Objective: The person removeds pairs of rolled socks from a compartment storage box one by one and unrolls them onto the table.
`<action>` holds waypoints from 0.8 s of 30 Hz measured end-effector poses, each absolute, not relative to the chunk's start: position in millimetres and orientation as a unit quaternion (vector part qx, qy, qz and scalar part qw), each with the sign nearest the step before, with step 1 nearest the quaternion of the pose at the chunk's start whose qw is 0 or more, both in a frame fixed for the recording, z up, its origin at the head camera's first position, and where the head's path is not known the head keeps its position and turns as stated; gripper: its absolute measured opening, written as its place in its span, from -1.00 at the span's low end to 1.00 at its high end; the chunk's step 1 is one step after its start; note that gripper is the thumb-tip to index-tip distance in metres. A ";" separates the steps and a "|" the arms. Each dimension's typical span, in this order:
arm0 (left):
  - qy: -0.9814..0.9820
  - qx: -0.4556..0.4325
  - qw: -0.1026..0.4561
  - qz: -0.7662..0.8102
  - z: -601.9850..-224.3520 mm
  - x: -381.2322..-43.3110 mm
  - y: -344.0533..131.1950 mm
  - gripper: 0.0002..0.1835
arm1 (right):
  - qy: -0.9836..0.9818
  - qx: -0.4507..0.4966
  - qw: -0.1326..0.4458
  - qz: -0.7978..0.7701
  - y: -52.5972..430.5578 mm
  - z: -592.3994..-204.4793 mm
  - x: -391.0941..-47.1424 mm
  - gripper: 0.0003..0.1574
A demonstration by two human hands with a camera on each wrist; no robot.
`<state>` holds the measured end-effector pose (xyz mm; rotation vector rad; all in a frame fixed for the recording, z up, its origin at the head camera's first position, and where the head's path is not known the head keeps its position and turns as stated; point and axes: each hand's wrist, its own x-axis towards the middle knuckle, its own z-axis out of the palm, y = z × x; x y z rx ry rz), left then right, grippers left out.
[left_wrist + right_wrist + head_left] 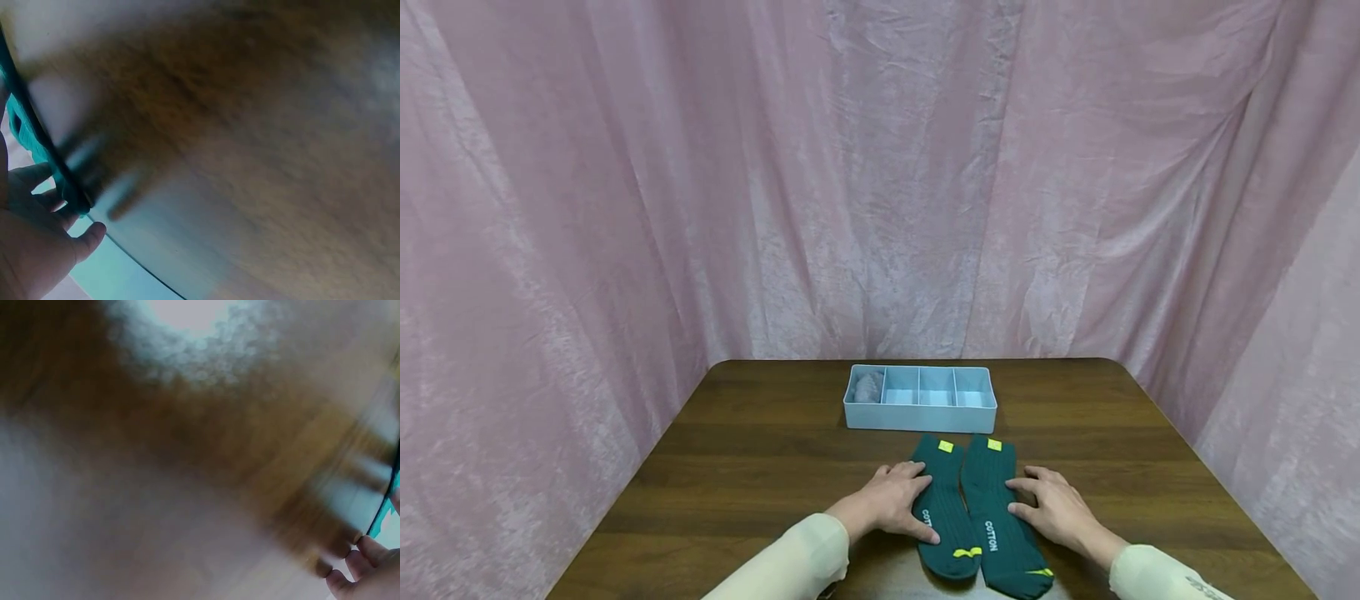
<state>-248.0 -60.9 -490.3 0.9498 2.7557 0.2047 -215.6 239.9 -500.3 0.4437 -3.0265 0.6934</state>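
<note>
Two dark green ribbed socks lie flat side by side on the table in the head view, the left sock [951, 508] and the right sock [992, 492]. Each carries a yellow tag near the cuff, a yellow patch lower down and white "COTTON" lettering. My left hand [893, 500] rests at the left sock's outer edge, fingers spread and thumb over its lower part. At the right sock's outer edge, my right hand [1056, 507] touches it with loosely bent fingertips. The left wrist view shows the hand [40, 244] beside green fabric [31, 131]; the right wrist view catches fingertips [369, 550] near the table.
Just beyond the socks stands a light blue divided box [921, 418]. Its leftmost compartment holds a grey rolled bundle [869, 387]. The brown wooden table [760, 467] reaches back to pink curtains [910, 183], which also hang along both sides.
</note>
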 end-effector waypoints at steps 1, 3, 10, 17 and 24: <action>0.938 0.323 0.109 0.069 -490.2 -247.7 -60.7 0.01 | -0.965 0.141 0.001 0.221 239.7 -500.2 -215.8 -0.53; 0.938 0.324 0.107 0.067 -490.2 -247.2 -60.7 0.01 | -0.965 0.140 -0.001 0.221 239.8 -500.4 -216.1 -0.54; 0.938 0.325 0.105 0.065 -491.9 -246.9 -60.0 0.01 | -0.966 0.140 -0.001 0.218 240.4 -500.7 -216.8 -0.53; 0.939 0.320 0.109 0.067 -491.2 -247.3 -60.2 0.01 | -0.965 0.140 -0.002 0.220 240.0 -499.9 -216.8 -0.54; 0.938 0.322 0.109 0.072 -491.6 -245.7 -61.3 0.01 | -0.966 0.135 -0.007 0.221 239.2 -499.9 -216.2 -0.54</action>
